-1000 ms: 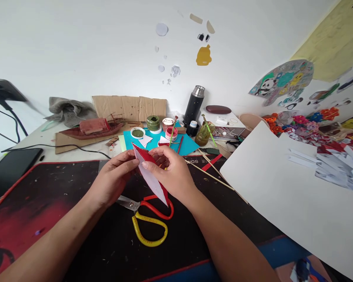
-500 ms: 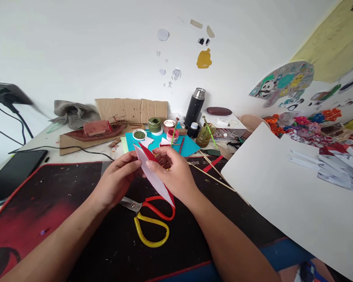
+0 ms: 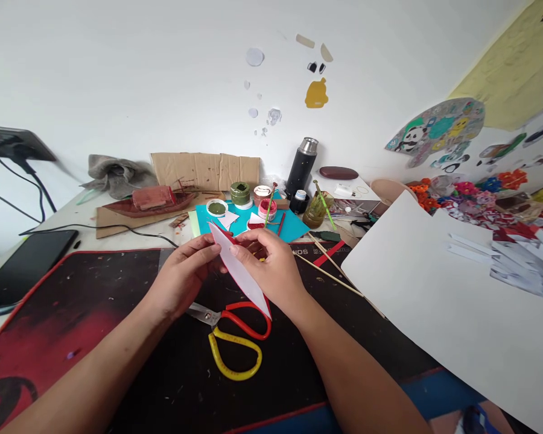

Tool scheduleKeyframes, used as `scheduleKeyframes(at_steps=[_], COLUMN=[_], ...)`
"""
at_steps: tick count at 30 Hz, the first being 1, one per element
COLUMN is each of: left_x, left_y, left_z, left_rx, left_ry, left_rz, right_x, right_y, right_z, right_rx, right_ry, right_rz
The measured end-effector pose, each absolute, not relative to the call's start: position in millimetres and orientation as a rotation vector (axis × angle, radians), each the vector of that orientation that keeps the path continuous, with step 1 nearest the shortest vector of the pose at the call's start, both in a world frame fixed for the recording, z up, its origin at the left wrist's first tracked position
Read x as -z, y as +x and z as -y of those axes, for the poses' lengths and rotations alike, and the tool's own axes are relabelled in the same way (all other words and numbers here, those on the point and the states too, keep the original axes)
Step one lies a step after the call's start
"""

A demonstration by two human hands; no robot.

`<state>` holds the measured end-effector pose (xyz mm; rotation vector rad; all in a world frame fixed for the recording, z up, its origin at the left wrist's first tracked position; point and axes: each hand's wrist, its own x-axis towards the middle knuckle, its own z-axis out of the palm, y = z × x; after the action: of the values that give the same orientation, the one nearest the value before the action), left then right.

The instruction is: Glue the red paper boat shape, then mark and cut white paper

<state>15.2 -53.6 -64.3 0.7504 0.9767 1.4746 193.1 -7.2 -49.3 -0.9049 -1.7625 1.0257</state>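
Observation:
Between my hands is a folded piece of paper (image 3: 243, 274), white on the side facing me and red along its edges and behind. My left hand (image 3: 185, 268) pinches its left edge near the top, thumb in front. With thumb on the white face, my right hand (image 3: 269, 262) grips the paper from the right; its other fingers are partly hidden behind it. Below the paper, scissors (image 3: 236, 355) with one red and one yellow handle lie on the black mat (image 3: 172, 374). My left hand covers part of their blades.
Paint jars (image 3: 240, 194) and brushes stand on blue paper (image 3: 203, 224) behind my hands. A black flask (image 3: 302, 166), a model boat (image 3: 149, 202) and a phone (image 3: 29, 268) surround the mat. Thin sticks (image 3: 330, 274) and a large white sheet (image 3: 416, 289) lie to the right.
The paper's two layers, spread apart at the top before, now lie closer together, with less red showing. Both hands stay on it; the view has shifted slightly.

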Motion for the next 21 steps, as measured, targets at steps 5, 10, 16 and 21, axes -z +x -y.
scheduleKeyframes(at_steps=[5, 10, 16, 21], left_x=[63.0, 60.8, 61.3, 60.9], left_y=[15.3, 15.1, 15.2, 15.7], left_z=[54.8, 55.6, 55.4, 55.3], left_rx=[-1.467, -1.46, -1.469, -1.467], left_ry=[0.779, 0.784, 0.777, 0.781], left_rz=[-0.984, -1.002, -1.009, -1.025], right_x=[49.5, 48.5, 48.6, 49.5], right_y=[193.5, 193.9, 194.1, 193.7], right_z=[7.5, 7.8, 7.9, 8.5], right_rx=[-1.02, -1.003, -1.006, -0.994], right_ry=[-0.887, -0.898, -0.886, -0.884], right_rz=[1.777, 1.787, 1.781, 1.775])
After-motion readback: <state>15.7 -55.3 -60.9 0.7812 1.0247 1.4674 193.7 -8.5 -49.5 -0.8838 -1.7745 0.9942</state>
